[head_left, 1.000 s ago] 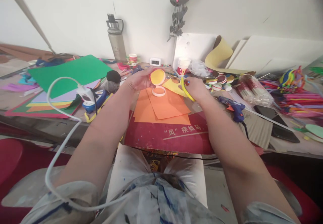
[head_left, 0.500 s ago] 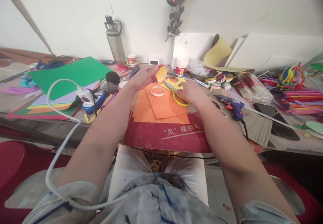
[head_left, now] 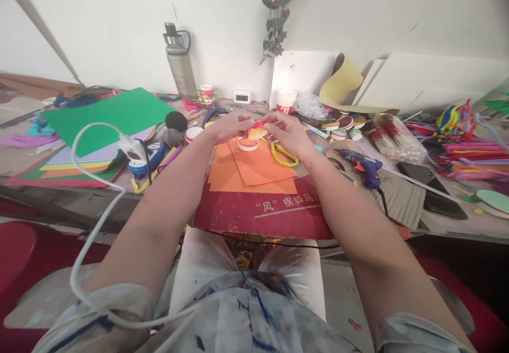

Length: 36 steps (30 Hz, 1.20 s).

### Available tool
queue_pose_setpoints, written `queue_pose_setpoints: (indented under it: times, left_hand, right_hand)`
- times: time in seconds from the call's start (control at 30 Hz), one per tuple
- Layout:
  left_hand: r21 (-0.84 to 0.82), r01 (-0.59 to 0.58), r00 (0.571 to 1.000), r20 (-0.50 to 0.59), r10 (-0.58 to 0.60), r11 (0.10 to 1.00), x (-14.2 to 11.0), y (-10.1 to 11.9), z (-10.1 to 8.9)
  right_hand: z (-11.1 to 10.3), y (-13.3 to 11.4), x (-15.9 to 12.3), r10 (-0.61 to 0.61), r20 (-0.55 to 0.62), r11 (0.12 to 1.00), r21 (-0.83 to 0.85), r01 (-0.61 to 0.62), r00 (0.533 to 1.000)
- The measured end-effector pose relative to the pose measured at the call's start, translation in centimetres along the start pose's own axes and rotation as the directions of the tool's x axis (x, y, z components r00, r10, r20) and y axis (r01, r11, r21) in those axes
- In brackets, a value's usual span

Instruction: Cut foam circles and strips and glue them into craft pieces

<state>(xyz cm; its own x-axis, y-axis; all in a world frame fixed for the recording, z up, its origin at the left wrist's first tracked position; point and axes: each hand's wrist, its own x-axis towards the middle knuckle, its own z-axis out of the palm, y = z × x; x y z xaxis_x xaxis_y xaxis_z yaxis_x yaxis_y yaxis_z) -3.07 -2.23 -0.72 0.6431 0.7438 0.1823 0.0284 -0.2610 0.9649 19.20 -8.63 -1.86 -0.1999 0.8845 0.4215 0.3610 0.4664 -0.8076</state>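
Observation:
Both hands meet over the orange paper (head_left: 266,171), holding a short round red piece with a yellow face (head_left: 257,133), which looks like a cut section of a paper cup. My left hand (head_left: 231,125) has its fingers closed on the left side of it. From the right, my right hand (head_left: 289,131) pinches its edge; some fingertips are hidden behind it. Just below lies a white ring (head_left: 247,145), flat on the orange sheets. Beneath my right hand rest scissors with a yellow handle (head_left: 285,161), their blades mostly covered.
A red cardboard board (head_left: 238,212) lies under the paper at the table's front edge. To the right are a blue glue gun (head_left: 369,173) and a phone (head_left: 441,202). Paper cups (head_left: 285,101) and a bottle (head_left: 181,69) stand behind. A white cable (head_left: 85,241) crosses at left.
My right hand has let go of the yellow paper and moved left onto the red cup piece. The piece is lower and tilted differently, with both hands on it.

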Motion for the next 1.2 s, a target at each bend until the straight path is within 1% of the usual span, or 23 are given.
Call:
queue_pose_setpoints:
  times: [0.03, 0.07, 0.1, 0.13, 0.17, 0.2, 0.23, 0.3, 0.33, 0.37, 0.43, 0.5, 0.6, 0.7, 0.77, 0.87, 0.93, 1.0, 1.07, 1.1, 1.13, 1.17, 1.2]
  left_hand:
    - [-0.008, 0.01, 1.0, -0.015, -0.01, 1.0, 0.2, -0.2, -0.1]
    - [-0.005, 0.022, 0.998, -0.055, -0.022, 1.0, 0.3, -0.3, -0.2]
    - [0.014, 0.039, 0.992, -0.119, -0.038, 0.999, 0.5, -0.6, -0.4]
    - [0.059, 0.069, 0.979, -0.197, -0.056, 0.996, 0.6, -0.8, -0.7]
    - [0.138, 0.114, 0.96, -0.27, -0.073, 0.984, 0.8, -1.1, -1.0]
    - [0.249, 0.173, 0.942, -0.324, -0.087, 0.953, 0.9, -1.4, -1.3]
    - [0.378, 0.237, 0.931, -0.351, -0.099, 0.895, 0.9, -1.7, -1.5]
    - [0.62, 0.331, 0.928, -0.348, -0.129, 0.711, 1.0, -2.3, -1.7]
    - [0.704, 0.349, 0.931, -0.338, -0.14, 0.619, 1.0, -2.5, -1.7]
    - [0.758, 0.354, 0.932, -0.334, -0.14, 0.548, 1.0, -2.6, -1.6]
    - [0.808, 0.358, 0.931, -0.346, -0.114, 0.468, 1.0, -2.6, -1.2]
    - [0.839, 0.342, 0.934, -0.353, -0.054, 0.424, 1.0, -2.3, -0.6]
    - [0.871, 0.298, 0.938, -0.342, 0.048, 0.392, 0.8, -1.4, 0.4]
    - [0.866, 0.31, 0.915, -0.383, 0.123, 0.393, 0.4, -0.2, 1.5]
    - [0.844, 0.35, 0.898, -0.426, 0.11, 0.407, 0.1, 0.6, 2.1]
    - [0.805, 0.42, 0.877, -0.479, 0.04, 0.419, -0.1, 1.5, 3.2]
    - [0.808, 0.45, 0.869, -0.494, 0.023, 0.379, -0.3, 2.0, 4.0]
    - [0.833, 0.453, 0.873, -0.487, 0.035, 0.318, -0.4, 2.3, 4.8]
    - [0.87, 0.398, 0.896, -0.437, 0.081, 0.292, -0.4, 2.4, 5.6]
    - [0.888, 0.348, 0.911, -0.396, 0.118, 0.3, -0.4, 2.3, 5.8]
    - [0.901, 0.29, 0.921, -0.354, 0.161, 0.323, -0.4, 2.1, 6.0]
    - [0.902, 0.234, 0.922, -0.325, 0.212, 0.363, -0.3, 1.9, 6.0]
    - [0.886, 0.19, 0.909, -0.321, 0.265, 0.422, -0.2, 1.5, 5.8]
  right_hand:
    - [-0.1, 0.3, 0.1, 0.013, -0.007, 1.0, 0.019, -0.013, 1.0]
    - [-0.1, 0.6, 0.2, 0.02, -0.025, 0.999, 0.032, -0.019, 0.999]
    - [-0.1, 0.8, 0.3, 0.023, -0.054, 0.999, 0.034, -0.021, 0.998]
    - [-0.1, 1.1, 0.4, 0.023, -0.091, 1.0, 0.021, -0.021, 0.996]
    - [0.0, 1.2, 0.4, 0.019, -0.13, 1.0, -0.005, -0.02, 0.991]
    - [0.1, 1.3, 0.4, 0.01, -0.164, 0.999, -0.042, -0.017, 0.986]
    - [0.3, 1.3, 0.3, -0.003, -0.192, 0.996, -0.085, -0.013, 0.981]
    - [0.7, 1.2, 0.1, -0.039, -0.229, 0.986, -0.167, 0.0, 0.973]
    - [0.9, 1.1, 0.0, -0.055, -0.236, 0.98, -0.199, 0.007, 0.97]
    - [1.1, 1.0, -0.1, -0.064, -0.237, 0.975, -0.222, 0.01, 0.969]
    - [1.3, 0.9, -0.3, -0.065, -0.237, 0.971, -0.239, 0.007, 0.969]
    - [1.5, 1.0, -0.3, -0.058, -0.236, 0.973, -0.23, 0.002, 0.97]
    - [1.6, 1.3, -0.3, -0.062, -0.245, 0.973, -0.23, 0.005, 0.968]
    - [1.6, 1.3, -0.3, -0.103, -0.26, 0.966, -0.257, 0.034, 0.96]
    - [1.6, 0.9, -0.6, -0.152, -0.268, 0.959, -0.274, 0.075, 0.951]
    - [1.7, 0.4, -0.9, -0.228, -0.286, 0.949, -0.277, 0.148, 0.931]
    - [1.7, 0.6, -0.9, -0.258, -0.333, 0.954, -0.239, 0.183, 0.907]
    - [1.8, 1.1, -0.5, -0.248, -0.405, 0.966, -0.167, 0.196, 0.88]
    - [1.8, 1.8, 0.0, -0.207, -0.459, 0.978, -0.078, 0.193, 0.864]
    - [1.8, 2.1, 0.2, -0.18, -0.474, 0.982, -0.035, 0.186, 0.862]
    - [1.8, 2.3, 0.4, -0.154, -0.481, 0.984, 0.005, 0.178, 0.863]
    - [1.8, 2.4, 0.6, -0.129, -0.483, 0.985, 0.041, 0.169, 0.866]
    - [1.8, 2.4, 0.7, -0.103, -0.48, 0.985, 0.072, 0.156, 0.871]
